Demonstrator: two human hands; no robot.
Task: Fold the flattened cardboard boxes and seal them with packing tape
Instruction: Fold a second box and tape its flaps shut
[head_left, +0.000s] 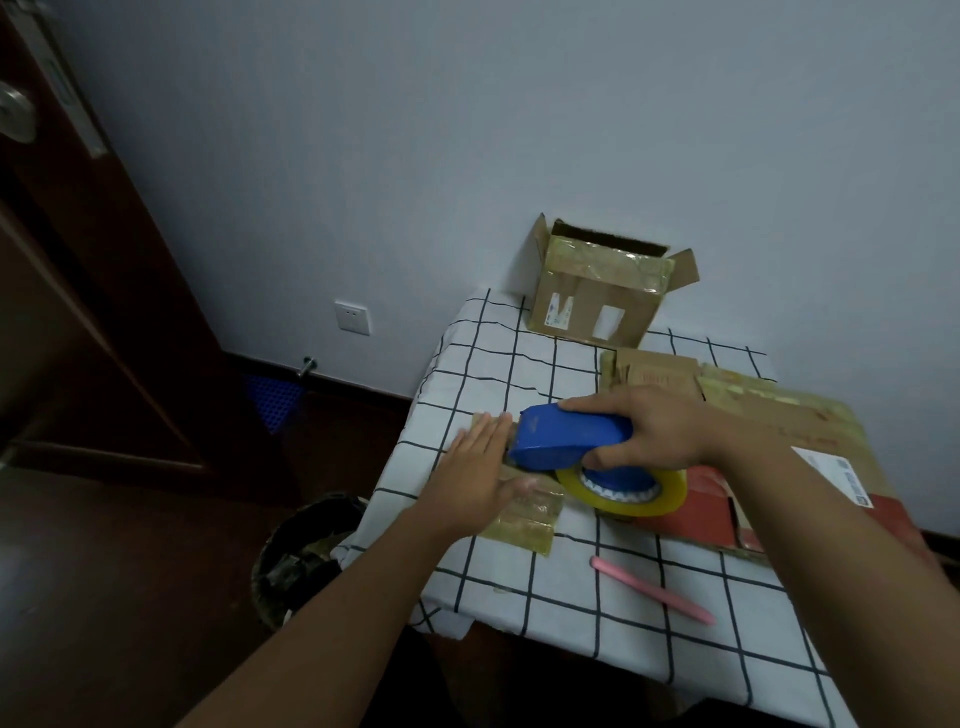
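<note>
Right hand (657, 431): fingers curled around the blue tape dispenser (569, 434), holding it over the small box.
Tape roll (623, 491): yellowish, on the dispenser's underside, just beside the red flat cardboard (706, 509).
Left hand (480, 470): fingers straight and together, palm pressing flat on the small taped box (524, 517) — near the left edge of the table (571, 582).
Open box (602, 291): 1 standing at the far edge, flaps up.
Flat cardboard (779, 410): along the right side — partly under the right arm.
Pink pen (652, 590): near the front edge.
</note>
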